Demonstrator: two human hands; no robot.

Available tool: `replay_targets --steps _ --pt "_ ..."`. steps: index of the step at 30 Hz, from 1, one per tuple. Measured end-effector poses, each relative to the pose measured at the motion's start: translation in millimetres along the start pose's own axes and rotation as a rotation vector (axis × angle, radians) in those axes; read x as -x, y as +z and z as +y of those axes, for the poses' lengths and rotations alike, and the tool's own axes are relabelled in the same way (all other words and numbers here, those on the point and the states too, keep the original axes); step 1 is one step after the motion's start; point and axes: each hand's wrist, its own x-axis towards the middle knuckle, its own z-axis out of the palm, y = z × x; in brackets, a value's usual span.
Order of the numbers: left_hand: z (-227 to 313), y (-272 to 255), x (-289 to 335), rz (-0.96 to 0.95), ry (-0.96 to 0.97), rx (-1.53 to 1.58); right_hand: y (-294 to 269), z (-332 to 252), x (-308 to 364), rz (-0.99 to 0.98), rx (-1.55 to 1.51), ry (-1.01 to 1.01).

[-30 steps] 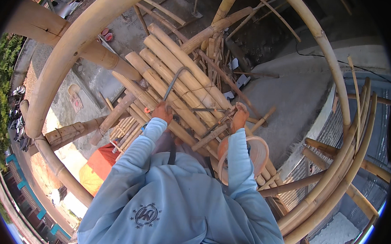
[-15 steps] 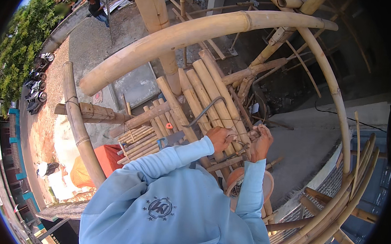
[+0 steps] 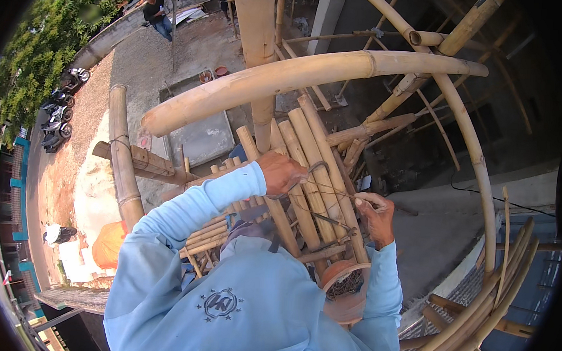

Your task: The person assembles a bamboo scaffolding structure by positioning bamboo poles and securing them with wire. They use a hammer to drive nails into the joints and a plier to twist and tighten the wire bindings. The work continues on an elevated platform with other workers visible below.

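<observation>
Bamboo scaffolding [image 3: 474, 147] stands above a yard [image 3: 129, 69] in daylight. Nearest is one clay-coloured bucket [image 3: 342, 313], by the right forearm, holding a tangle of dark strands [image 3: 346, 286]. Just beyond are two hands. The left hand [image 3: 283, 173] is closed in a loose fist on a thin brown strand [image 3: 340, 192]; the right hand [image 3: 377, 216] seems to pinch its other end between thumb and forefinger, the remaining fingers curled.

Half a second ago the hands were close together; now the left has moved away, and the strand spans the gap, which suggests it is being drawn out. It crosses above at least four thick poles [image 3: 318, 139], where one dark bent bar [image 3: 320, 164] lies.

Farther out come one stout rail [image 3: 318, 74], two reddish tubs [image 3: 221, 70], about four motorbikes [image 3: 56, 125] in a row, and two people [image 3: 158, 13].
</observation>
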Motion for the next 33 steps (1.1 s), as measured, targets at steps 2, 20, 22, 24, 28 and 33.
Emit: replay_targets --steps 2,20,22,24,28,33 --pt "-2 -9 2 -0.167 -0.011 -0.263 4 -6 -5 -0.106 0.168 -0.082" --pt "-58 -219 42 0.812 -0.296 -0.508 75 -8 -145 0.37 -0.599 0.06" --pt "-70 -216 24 0.697 -0.302 -0.585 102 -43 -163 0.248 -0.566 0.016" --pt "-75 -219 13 0.511 -0.388 -0.784 122 -68 -176 0.139 -0.561 -0.01" --pt "-59 -214 14 0.25 -0.567 -0.789 146 -93 -178 0.049 -0.611 0.001" --pt "-83 -221 18 0.257 -0.614 -0.549 145 -103 -183 0.015 -0.592 -0.026"
